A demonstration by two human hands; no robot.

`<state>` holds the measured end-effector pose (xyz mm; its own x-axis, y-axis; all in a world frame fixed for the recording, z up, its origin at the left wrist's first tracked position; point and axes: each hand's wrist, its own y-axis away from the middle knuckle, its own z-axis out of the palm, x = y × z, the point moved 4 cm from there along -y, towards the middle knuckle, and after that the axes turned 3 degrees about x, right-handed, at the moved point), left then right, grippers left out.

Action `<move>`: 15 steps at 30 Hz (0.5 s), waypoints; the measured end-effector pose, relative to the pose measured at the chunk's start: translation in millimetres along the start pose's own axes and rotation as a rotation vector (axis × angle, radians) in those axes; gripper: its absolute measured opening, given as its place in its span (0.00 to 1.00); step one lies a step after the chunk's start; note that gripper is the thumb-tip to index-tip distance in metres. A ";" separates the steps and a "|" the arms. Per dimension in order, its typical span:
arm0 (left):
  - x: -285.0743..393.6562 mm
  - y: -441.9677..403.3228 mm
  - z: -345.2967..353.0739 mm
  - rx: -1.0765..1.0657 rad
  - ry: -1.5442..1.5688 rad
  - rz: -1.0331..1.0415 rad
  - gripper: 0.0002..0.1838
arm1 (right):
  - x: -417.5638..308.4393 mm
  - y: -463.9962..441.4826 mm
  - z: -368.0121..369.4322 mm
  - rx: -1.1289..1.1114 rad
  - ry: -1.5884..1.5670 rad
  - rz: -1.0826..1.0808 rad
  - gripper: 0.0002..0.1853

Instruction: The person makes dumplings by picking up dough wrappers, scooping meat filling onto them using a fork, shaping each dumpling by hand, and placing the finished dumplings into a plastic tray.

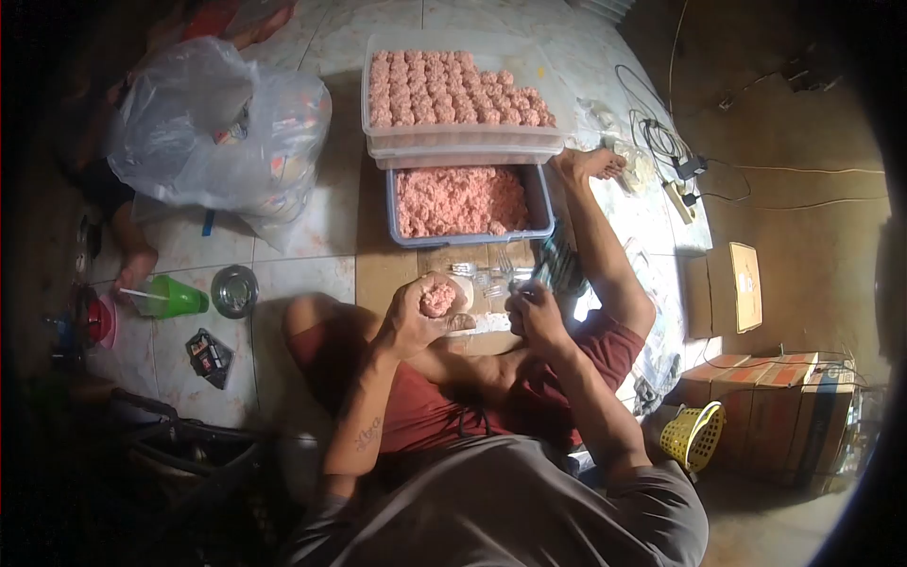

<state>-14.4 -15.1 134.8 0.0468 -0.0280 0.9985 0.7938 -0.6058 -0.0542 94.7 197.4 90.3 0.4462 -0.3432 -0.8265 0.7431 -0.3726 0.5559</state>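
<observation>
My left hand [413, 314] is cupped around a lump of pink ground meat [438, 299], which shows between thumb and fingers. To its right, my right hand [539, 317] has its fingers pinched together; what they hold is too small to make out. Several metal forks [486, 280] lie on the cardboard [373, 274] just past my hands, one close to the right fingertips. Beyond them, a blue-grey tub [394, 233] contains loose ground meat [458, 200]. Overlapping its far side are stacked clear plastic trays [463, 146], the top one filled with rows of meatballs [425, 90].
A big clear plastic bag [203, 123] stands at the left, near another person's foot [138, 266]. Closer are a green cup [179, 297] and a glass ashtray [234, 291]. Cables, a power strip [687, 202], a yellow basket [693, 435] and cardboard boxes [789, 406] are right.
</observation>
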 end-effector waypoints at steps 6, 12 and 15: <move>-7.8 -20.5 29.3 -0.061 -0.275 0.072 0.18 | -78.5 93.5 38.7 0.001 0.907 -0.808 0.09; -8.4 -27.5 37.3 -0.069 -0.366 0.054 0.19 | -98.4 102.6 39.0 0.026 0.866 -0.754 0.08; 16.2 -27.0 26.2 0.027 -0.307 0.174 0.17 | -107.2 111.0 34.4 0.031 0.789 -0.748 0.08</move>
<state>-19.1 21.6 152.3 0.3597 0.1138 0.9261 0.7733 -0.5918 -0.2276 112.1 163.2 243.7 0.0887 0.6258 -0.7750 0.9519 -0.2822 -0.1190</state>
